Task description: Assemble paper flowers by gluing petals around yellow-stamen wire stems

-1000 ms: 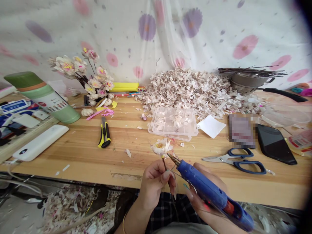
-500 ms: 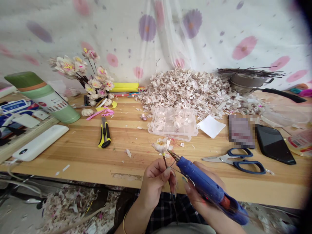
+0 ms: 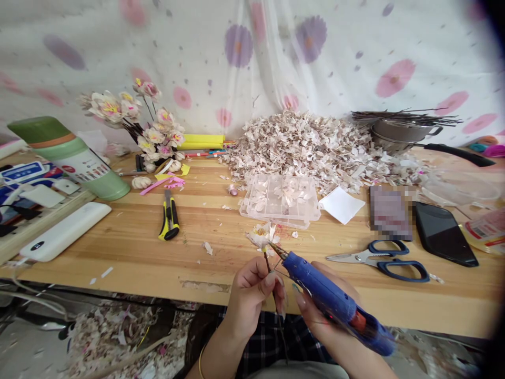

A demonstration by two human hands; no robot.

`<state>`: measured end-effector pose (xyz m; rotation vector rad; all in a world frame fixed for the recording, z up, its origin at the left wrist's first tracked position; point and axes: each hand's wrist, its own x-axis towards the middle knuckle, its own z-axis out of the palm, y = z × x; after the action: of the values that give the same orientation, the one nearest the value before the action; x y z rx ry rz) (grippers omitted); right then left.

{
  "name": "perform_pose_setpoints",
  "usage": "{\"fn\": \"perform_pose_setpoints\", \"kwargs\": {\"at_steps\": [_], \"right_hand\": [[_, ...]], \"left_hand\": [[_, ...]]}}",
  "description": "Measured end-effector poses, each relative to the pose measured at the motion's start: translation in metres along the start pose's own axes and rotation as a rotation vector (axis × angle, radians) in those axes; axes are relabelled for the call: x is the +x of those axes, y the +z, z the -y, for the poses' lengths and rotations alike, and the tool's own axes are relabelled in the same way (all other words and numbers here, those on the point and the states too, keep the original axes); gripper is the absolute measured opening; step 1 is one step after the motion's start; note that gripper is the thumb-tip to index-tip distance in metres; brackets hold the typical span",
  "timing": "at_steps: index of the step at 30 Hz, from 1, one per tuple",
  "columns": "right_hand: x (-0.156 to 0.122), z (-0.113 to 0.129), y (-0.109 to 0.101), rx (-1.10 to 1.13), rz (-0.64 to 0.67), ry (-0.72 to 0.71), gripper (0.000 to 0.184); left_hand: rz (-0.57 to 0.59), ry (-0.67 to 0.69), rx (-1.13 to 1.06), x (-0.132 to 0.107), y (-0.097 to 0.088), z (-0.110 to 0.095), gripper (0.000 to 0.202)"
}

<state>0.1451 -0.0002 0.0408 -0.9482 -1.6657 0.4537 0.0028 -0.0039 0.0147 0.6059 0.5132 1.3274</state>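
I'm seeing my left hand with fingers pinching the thin stem low, below the light, fragile petal flower, held lower centre above the counter. My right hand is clenching a blue glue gun, its nozzle just beside the bloom.

The left hand and right hand are working close together above the front edge of a wooden table, with a blue hot glue gun angling across the right hand. Rightward, blue-handled scissors are lying just beside the gun's nose — the nearest obstacle. Straight ahead, a clear plastic compartment box is blocking the way to a heap of wood shavings. Leftward, a wide gap is stretching to a yellow utility knife.
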Motion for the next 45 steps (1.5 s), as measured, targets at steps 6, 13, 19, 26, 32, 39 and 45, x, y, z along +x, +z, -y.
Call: {"fn": "perform_pose_setpoints", "kwargs": {"at_steps": [6,13,19,26,32,39,45], "right_hand": [[-0.002,0.005,0.008,-0.126,-0.111,0.028,0.032],[0.001,0.007,0.008,-0.171,-0.104,0.009,0.022],[-0.001,0.009,0.0,0.081,0.04,0.048,0.02],[-0.006,0.004,-0.009,0.212,0.16,0.074,0.014],[0.0,0.01,-0.005,0.163,0.071,0.035,0.012],[-0.003,0.007,-0.002,0.168,0.029,0.051,0.02],[-0.002,0.007,-0.002,0.07,0.03,0.009,0.025]], "left_hand": [[0.019,0.008,-0.025,0.0,-0.001,0.001,0.034],[0.028,-0.011,-0.003,-0.003,-0.008,0.002,0.028],[-0.006,-0.028,-0.009,-0.002,-0.004,0.002,0.032],[-0.038,-0.033,0.011,-0.003,-0.002,-0.001,0.035],[-0.072,-0.045,0.019,-0.004,0.001,-0.002,0.036],[-0.098,-0.044,0.049,-0.004,0.003,-0.003,0.036],[-0.043,-0.023,0.055,0.0,-0.002,0.0,0.035]]}}
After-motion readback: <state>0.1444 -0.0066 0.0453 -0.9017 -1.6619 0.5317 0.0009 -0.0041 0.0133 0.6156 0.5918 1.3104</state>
